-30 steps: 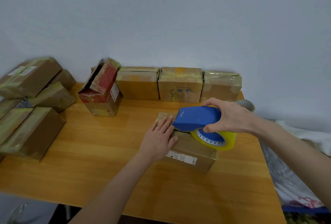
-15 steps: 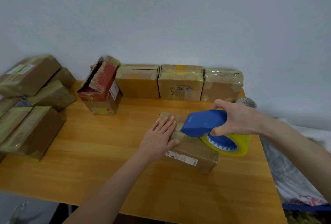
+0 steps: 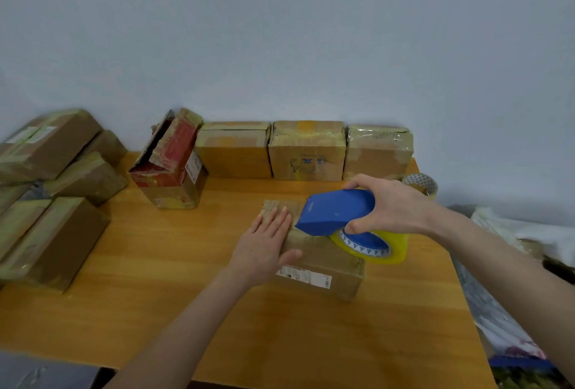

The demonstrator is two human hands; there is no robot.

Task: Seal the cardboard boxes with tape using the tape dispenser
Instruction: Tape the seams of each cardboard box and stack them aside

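Note:
A flat cardboard box with a white label on its near side lies in the middle of the wooden table. My left hand rests flat on the box's left part, fingers spread. My right hand grips the blue tape dispenser, which carries a yellowish tape roll. The dispenser's front end touches the box top, just right of my left fingers.
Three taped boxes line the wall, with a torn red box to their left. Several taped boxes are piled at the left edge. A spare tape roll stands at the back right. Bags lie off the table's right side.
The dispenser and my right hand have slid right along the box top, then stayed near there. My left hand has kept pressing the box.

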